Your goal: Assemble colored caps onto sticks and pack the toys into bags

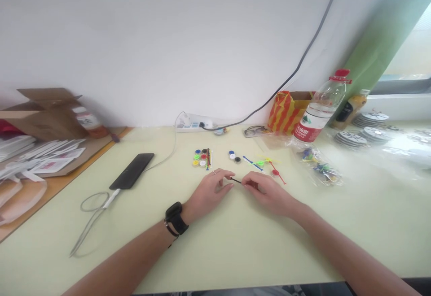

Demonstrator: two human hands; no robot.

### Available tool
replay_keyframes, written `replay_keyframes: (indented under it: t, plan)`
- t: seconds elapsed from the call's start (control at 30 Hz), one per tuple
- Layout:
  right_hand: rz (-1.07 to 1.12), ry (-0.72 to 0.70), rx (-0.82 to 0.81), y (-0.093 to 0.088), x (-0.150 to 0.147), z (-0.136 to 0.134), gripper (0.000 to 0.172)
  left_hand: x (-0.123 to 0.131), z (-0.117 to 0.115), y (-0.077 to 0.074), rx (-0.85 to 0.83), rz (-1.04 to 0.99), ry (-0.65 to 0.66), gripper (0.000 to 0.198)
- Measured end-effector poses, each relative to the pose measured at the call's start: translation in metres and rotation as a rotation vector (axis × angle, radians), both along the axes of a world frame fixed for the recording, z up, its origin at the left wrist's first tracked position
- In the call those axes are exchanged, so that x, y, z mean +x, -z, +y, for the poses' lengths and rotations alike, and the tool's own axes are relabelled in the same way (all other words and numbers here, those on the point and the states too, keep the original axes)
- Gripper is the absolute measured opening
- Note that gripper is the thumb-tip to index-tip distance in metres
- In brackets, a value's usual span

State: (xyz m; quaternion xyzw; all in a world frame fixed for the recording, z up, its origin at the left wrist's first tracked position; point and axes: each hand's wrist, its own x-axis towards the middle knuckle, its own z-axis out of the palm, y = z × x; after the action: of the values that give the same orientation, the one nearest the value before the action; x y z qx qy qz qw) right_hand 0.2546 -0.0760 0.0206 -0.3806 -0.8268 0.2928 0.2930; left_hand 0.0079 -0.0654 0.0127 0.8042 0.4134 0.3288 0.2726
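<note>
Between my hands, just above the pale table (202, 251), is a thin black stick-like piece (236, 181). My right hand (269, 192) pinches its right end between thumb and fingers. Its left end meets the curled fingertips of my left hand (210, 193), which has a black watch (175, 217) at the wrist. Beyond the hands lie a blue arrow (253, 163), a yellow-green arrow (261, 163) and a red arrow (275, 172) with a round hub. Small blue, white and black discs (237, 159) sit left of these. Farther left, several coloured discs (202, 163) lie beside a row of thin sticks (208, 159).
A black phone (132, 171) with a white cable lies left. Against the wall are a power strip (193, 123), glasses (256, 131) and a striped bag (286, 112). Right stand a large bottle (319, 107), plastic packets (323, 170) and stacked discs (352, 139). A cardboard box (43, 116) is far left.
</note>
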Motion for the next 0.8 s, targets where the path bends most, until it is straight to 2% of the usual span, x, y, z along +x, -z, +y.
replay_keyframes:
  t: [0.17, 0.47, 0.7, 0.8]
  plan:
    - [0.036, 0.028, 0.042, 0.003, 0.001, 0.001, 0.019, 0.0, 0.004, 0.004, -0.036, -0.014, 0.013, 0.024]
    - [0.027, 0.034, 0.033, 0.006, 0.004, 0.005, 0.024, 0.002, 0.0, -0.005, -0.064, -0.019, -0.009, 0.024]
    - [0.048, 0.06, 0.05, 0.009, 0.003, 0.007, 0.026, 0.001, 0.001, -0.005, -0.091, -0.013, 0.027, 0.017]
    - [0.066, 0.08, 0.073, 0.009, 0.004, 0.008, 0.025, 0.0, 0.003, -0.005, -0.109, -0.028, -0.001, 0.019]
